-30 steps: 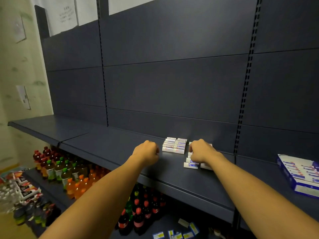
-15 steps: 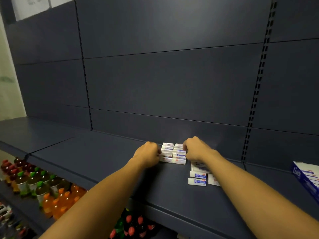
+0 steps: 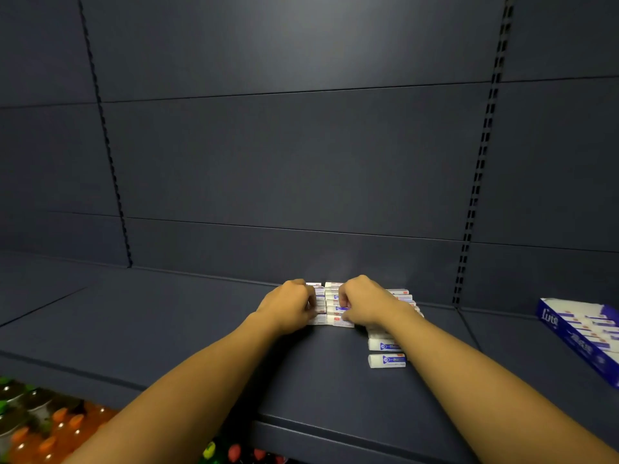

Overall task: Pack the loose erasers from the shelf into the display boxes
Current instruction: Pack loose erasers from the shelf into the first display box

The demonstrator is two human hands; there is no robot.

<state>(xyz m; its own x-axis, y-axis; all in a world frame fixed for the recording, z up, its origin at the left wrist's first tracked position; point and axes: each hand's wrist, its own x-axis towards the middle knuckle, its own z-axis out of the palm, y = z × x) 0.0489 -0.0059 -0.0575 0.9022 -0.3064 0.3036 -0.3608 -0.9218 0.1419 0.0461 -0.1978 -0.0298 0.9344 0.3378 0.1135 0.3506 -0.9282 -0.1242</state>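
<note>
A block of white erasers with blue sleeves [image 3: 330, 304] lies stacked in rows near the back of the dark shelf [image 3: 187, 333]. My left hand [image 3: 288, 304] grips the block's left side with curled fingers, and my right hand [image 3: 363, 301] grips its right side. More loose erasers [image 3: 387, 360] lie in a row under and just right of my right wrist, partly hidden by it. A blue and white display box [image 3: 582, 333] holding erasers sits on the shelf at the far right.
The shelf's back panel [image 3: 301, 162] rises close behind the erasers. Bottles with orange, green and red caps [image 3: 43, 426] stand on the lower shelf at the bottom left. The shelf's front edge [image 3: 335, 433] runs below my forearms.
My right hand left the loose erasers on the right and came to the stacked block. My left hand closed in on its left side. The view moved closer and rightward.
</note>
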